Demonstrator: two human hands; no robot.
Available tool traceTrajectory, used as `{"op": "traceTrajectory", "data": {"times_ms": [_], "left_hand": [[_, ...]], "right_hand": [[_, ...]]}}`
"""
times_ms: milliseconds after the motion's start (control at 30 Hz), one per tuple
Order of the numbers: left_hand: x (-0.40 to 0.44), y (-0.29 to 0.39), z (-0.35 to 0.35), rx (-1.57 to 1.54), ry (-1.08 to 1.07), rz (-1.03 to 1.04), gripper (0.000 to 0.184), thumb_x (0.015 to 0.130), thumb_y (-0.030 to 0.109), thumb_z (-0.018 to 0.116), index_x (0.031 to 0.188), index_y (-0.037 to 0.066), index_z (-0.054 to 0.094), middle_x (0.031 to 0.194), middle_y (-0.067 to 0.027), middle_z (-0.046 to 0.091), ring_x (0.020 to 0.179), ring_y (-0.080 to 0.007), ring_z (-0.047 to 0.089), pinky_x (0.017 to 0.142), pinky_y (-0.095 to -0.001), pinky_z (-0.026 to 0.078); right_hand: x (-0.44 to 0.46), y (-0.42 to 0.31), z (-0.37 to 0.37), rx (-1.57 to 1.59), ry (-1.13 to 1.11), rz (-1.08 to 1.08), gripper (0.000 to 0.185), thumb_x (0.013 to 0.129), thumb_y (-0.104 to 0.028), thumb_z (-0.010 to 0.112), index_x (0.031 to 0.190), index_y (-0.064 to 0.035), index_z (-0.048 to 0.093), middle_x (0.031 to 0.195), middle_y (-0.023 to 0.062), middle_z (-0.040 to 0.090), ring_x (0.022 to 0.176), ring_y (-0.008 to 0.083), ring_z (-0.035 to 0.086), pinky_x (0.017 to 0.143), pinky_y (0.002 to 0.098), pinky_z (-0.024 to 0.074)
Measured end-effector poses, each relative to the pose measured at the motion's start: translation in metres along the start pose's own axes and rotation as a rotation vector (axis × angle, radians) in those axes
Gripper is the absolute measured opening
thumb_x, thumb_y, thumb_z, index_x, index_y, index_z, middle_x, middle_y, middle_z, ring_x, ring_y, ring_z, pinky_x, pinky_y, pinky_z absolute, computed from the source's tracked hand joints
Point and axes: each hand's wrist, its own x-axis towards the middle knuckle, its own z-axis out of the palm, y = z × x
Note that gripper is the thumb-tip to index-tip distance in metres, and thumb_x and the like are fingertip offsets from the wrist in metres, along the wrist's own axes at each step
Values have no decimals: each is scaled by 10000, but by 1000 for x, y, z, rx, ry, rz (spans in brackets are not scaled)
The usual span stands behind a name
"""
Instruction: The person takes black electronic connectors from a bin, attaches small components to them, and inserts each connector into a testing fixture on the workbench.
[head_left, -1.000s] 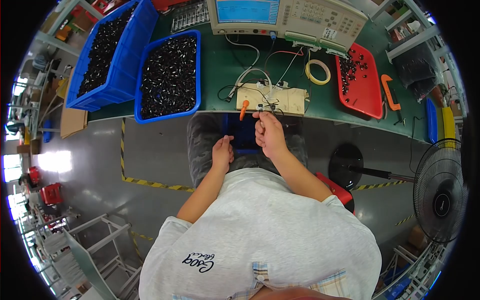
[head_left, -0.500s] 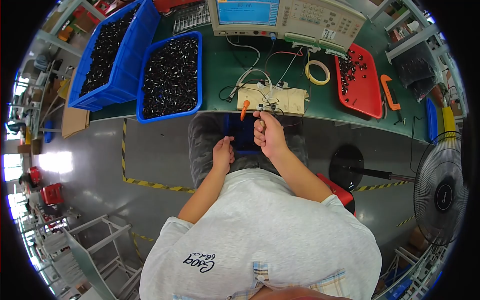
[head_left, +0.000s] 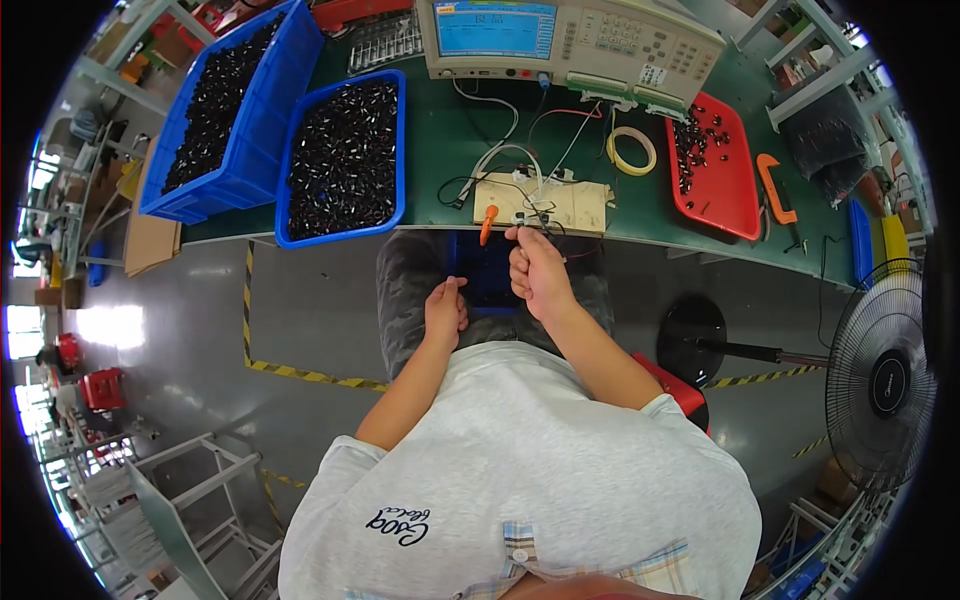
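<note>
My right hand (head_left: 541,274) is closed, thumb and forefinger together at the front edge of a pale board (head_left: 582,205). Whatever sits between those fingers is too small to make out. Just beyond the fingertips, a small dark fixture with wires (head_left: 527,217) is mounted on the board. An orange clip-like piece (head_left: 488,224) hangs over the board's edge, left of that hand. Over my lap, my left hand (head_left: 446,312) has its fingers curled and thumb pressed in; I cannot see what it holds, if anything.
Behind the board stands a bench meter (head_left: 640,50) with a lit screen. Blue bins (head_left: 402,150) of small black parts are at left. At right lie a tape roll (head_left: 632,170), a red tray (head_left: 742,180) and an orange-handled tool (head_left: 776,190). A fan (head_left: 885,385) stands far right.
My right hand has shifted slightly at the board's edge, and its fingertips are a little lower. Text on the meter's screen differs. My left hand stays nearly still.
</note>
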Motion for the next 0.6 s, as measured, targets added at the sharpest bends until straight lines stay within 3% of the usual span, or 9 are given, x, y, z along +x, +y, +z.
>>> {"op": "traceTrajectory", "data": {"times_ms": [33,133,233,333,433,467,533,567,600], "left_hand": [[0,0,0,-7,-1,0,373,1074,394,504,1167,43,589,631,20,412,443,-85,352,390,-259,292],[1,1,-2,-24,2,-5,394,1072,413,502,1177,43,588,632,18,414,444,-87,357,390,-262,292],[4,1,-3,-17,-1,-5,437,1072,453,479,1187,46,588,636,17,417,445,-91,354,393,-264,287],[-3,2,0,1,-6,-80,528,1069,529,423,1211,48,587,640,16,418,449,-94,349,398,-262,282],[-10,25,16,-9,-77,-136,636,1055,610,355,1246,48,583,644,15,414,457,-96,347,403,-259,283],[-17,25,20,-13,-110,-168,672,1050,636,333,1258,48,582,646,15,411,460,-96,346,405,-258,284],[-23,24,34,4,-162,-167,721,1039,669,301,1278,49,580,693,-5,515,468,-96,381,403,-261,299],[-29,26,49,15,-149,-155,722,1040,668,298,1277,48,580,709,-12,545,469,-97,394,403,-262,302],[-31,30,58,29,-136,-138,724,1041,668,294,1277,47,581,725,-18,574,471,-98,407,402,-263,306]], "right_hand": [[-2,0,-1,-33,-4,-6,235,1052,-310,546,1108,-84,580,671,-39,431,437,42,308,372,227,224],[-1,4,-21,-266,-68,-28,283,1031,-319,603,1172,-74,602,705,-46,513,485,80,440,428,259,358],[18,30,-45,-719,56,-394,362,993,-328,653,1232,-58,618,734,17,627,611,189,592,604,324,491],[21,36,-57,-1132,292,-573,432,957,-339,689,1269,-48,624,791,98,713,766,284,696,785,373,545],[0,30,-46,-1193,48,-337,410,935,-323,697,1242,-58,637,828,148,716,796,290,718,759,379,548],[-2,42,-48,-1193,-44,-385,372,938,-303,683,1233,-79,652,857,144,719,829,283,728,748,387,547],[-30,30,-9,-855,-287,-144,343,929,-293,679,1200,-82,665,857,162,718,819,308,722,739,401,547],[-17,49,-26,-1236,-312,-211,294,942,-261,654,1165,-70,671,906,155,739,788,267,738,726,385,551],[-24,49,-18,-1270,-239,-273,231,958,-230,625,1101,-56,678,891,119,754,748,212,749,705,346,551]]}}
